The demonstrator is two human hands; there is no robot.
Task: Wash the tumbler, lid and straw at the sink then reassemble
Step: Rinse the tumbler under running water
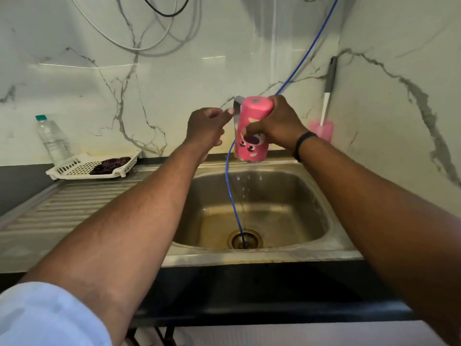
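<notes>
Pink cylindrical tumbler with a cartoon bear face printed on its side, inverted above the basin, base uppermost and open mouth downward, drops of water falling from the rim.

Nearest: rolled light-blue sleeve on the left forearm, both bare forearms reaching forward over the dark counter edge.

Middle ground: stainless steel sink with a round drain; thin blue hose running down into that drain; ribbed steel draining board to the left.

Above the basin: right hand gripping the tumbler, fingers curled over its upper end and thumb pressed across the printed side; black band on the right wrist. Left hand just beside the tumbler, fingers loosely bent toward the grey metal tap behind it; actual contact with the tap impossible to confirm.

Farther back: white slotted plastic tray holding a dark cloth; clear plastic water bottle with a teal cap; pink holder with a white and grey brush leaning in the corner; marble-patterned wall with looped cables.
</notes>
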